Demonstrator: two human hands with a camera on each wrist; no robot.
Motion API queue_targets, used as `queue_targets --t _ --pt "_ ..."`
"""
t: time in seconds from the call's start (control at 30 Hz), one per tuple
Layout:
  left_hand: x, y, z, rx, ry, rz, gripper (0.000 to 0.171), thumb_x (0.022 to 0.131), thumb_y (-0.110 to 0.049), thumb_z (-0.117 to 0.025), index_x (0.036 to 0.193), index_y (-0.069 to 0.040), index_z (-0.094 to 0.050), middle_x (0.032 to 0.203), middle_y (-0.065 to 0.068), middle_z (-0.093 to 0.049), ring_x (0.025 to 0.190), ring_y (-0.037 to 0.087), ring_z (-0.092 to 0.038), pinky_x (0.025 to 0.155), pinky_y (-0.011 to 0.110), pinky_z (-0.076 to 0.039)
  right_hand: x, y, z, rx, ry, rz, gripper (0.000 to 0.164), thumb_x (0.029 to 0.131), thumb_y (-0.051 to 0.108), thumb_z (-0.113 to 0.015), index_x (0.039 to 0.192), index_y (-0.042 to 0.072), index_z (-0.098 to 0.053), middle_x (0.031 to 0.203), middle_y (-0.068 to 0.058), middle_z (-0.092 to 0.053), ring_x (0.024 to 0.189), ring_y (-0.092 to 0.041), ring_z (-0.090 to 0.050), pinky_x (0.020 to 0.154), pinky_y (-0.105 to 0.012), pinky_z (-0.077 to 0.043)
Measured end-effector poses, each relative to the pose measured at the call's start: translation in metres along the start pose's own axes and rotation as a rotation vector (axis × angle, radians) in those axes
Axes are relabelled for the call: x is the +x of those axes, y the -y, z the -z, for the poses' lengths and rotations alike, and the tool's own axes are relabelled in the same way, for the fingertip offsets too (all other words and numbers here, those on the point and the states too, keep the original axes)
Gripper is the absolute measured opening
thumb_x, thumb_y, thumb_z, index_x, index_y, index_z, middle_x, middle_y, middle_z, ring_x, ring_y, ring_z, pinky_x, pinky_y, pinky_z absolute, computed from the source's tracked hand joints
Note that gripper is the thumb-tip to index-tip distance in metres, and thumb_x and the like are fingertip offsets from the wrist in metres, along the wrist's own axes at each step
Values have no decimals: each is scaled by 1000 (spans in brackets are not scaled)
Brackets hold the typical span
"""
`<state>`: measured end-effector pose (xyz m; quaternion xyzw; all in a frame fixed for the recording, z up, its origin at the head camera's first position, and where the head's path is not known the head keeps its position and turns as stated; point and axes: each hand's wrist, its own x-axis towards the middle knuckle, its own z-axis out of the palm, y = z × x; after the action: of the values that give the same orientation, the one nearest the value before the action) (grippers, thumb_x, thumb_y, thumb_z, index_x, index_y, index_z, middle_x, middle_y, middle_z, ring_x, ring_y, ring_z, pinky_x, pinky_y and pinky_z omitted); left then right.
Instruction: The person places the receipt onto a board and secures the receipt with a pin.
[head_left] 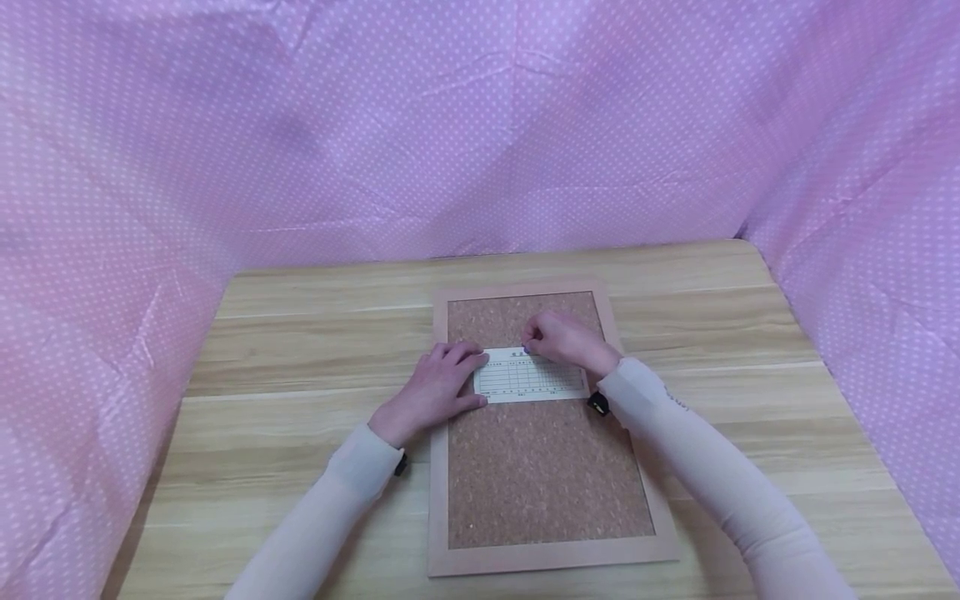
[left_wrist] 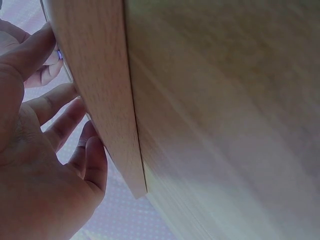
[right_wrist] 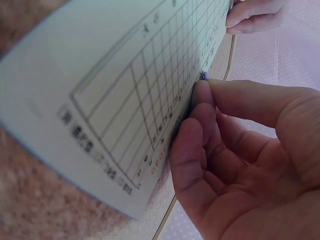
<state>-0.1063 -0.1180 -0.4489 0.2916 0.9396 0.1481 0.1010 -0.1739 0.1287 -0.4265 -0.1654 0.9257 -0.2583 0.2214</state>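
A wood-framed cork board (head_left: 543,475) lies on the table, with a printed paper form (head_left: 501,379) across its upper half. My left hand (head_left: 437,385) rests at the form's left end, its fingertips and thumb on the edge of the paper. At the form's top edge, near its middle, my right hand (head_left: 564,337) pinches a small purple push pin (right_wrist: 204,75) between thumb and index finger. The pin sits right at the paper's surface, its point hidden. In the right wrist view, the other fingers (right_wrist: 187,155) of that hand lie curled along the form's edge.
The wooden table (head_left: 300,358) extends on both sides of the board. Pink dotted cloth (head_left: 480,150) hangs behind and at both sides. A raised wooden frame (left_wrist: 100,75) borders the cork.
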Motion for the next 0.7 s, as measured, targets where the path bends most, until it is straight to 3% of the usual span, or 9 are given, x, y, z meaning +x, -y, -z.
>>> queue_targets --t 0.7 --pt "0 0 -1 -11 -2 7 68 94 -40 -77 149 -8 -55 152 10 -48 132 37 -45 98 53 -43 0 1 -1 -21 -7 -12 14 99 16 -64 99 9 -76 92 -3 -71 74 -17 -58 69 -32 -45"
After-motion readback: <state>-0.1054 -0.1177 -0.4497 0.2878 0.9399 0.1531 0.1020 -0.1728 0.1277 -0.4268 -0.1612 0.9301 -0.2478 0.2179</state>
